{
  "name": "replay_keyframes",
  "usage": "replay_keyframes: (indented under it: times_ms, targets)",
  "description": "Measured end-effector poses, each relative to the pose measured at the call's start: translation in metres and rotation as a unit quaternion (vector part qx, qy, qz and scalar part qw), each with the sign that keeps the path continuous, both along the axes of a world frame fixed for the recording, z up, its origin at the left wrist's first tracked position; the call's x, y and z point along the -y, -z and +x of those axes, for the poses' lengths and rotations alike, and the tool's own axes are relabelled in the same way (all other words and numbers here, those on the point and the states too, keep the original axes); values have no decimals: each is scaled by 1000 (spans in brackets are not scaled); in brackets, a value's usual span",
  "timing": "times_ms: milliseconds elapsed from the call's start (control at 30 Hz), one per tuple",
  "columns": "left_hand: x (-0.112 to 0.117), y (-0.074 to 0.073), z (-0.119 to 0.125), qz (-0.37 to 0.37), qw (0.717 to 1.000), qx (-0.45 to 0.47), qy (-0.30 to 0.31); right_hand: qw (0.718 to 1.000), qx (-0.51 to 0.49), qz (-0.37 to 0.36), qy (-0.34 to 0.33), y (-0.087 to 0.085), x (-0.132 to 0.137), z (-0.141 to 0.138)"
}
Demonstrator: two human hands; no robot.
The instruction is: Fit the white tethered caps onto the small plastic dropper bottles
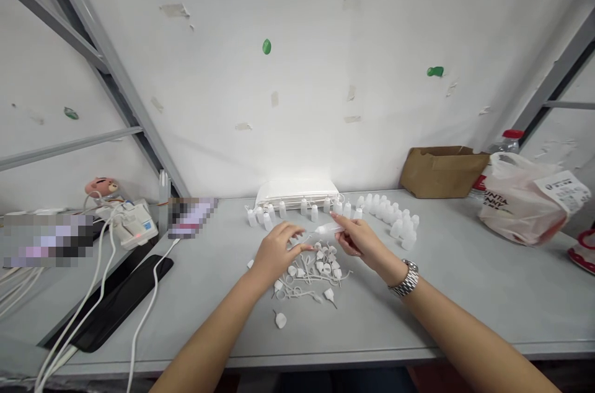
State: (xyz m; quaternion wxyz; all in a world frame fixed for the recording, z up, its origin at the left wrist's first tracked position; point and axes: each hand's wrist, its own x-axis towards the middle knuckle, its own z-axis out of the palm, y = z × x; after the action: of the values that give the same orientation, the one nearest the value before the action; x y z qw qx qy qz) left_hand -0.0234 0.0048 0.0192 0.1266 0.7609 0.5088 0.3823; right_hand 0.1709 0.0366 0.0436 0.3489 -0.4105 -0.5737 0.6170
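My right hand [360, 238] grips a small translucent squeeze bottle [328, 229], held on its side above the table with its narrow end toward the left. Facing that end, my left hand [279, 250] has its thumb and fingers curved but apart; a thin pale strand shows near its fingertips, and I cannot tell whether it touches them. Below both hands lies a loose pile of white caps with thin straps [302, 275]. Closer to me are a cap with a thin needle tip [330, 295] and a single white cap [280, 320].
Several small bottles [314, 213] stand before a white lit device [297, 188], and more bottles [395, 229] stand in a cluster at right. Behind them are a cardboard box [441, 173] and plastic bag [520, 207]. Cables, a power strip [134, 224] and a black phone [123, 306] lie left.
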Motion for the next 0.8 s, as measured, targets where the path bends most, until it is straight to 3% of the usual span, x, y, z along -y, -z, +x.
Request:
replay_keyframes:
  times_ms: [133, 300, 433, 567, 700, 800]
  targets:
    - [1, 1, 7, -116, 985, 125, 29, 995, -50, -79, -46, 3, 0, 0]
    - [3, 3, 19, -251, 925, 269, 89, 982, -80, -150, -77, 10, -2, -3]
    - [2, -3, 15, -333, 849, 397, 100, 986, -96, -130, -41, 8, -2, -2]
    - [0, -10, 7, -350, 790, 495, 89, 989, -98, -104, -21, 9, -3, 0]
    - [-2, -11, 5, -341, 745, 565, 92, 996, -68, -63, -12, 12, -3, -1]
    - [-3, -9, 5, -350, 728, 583, 90, 999, -31, -11, 11, 12, -1, -2]
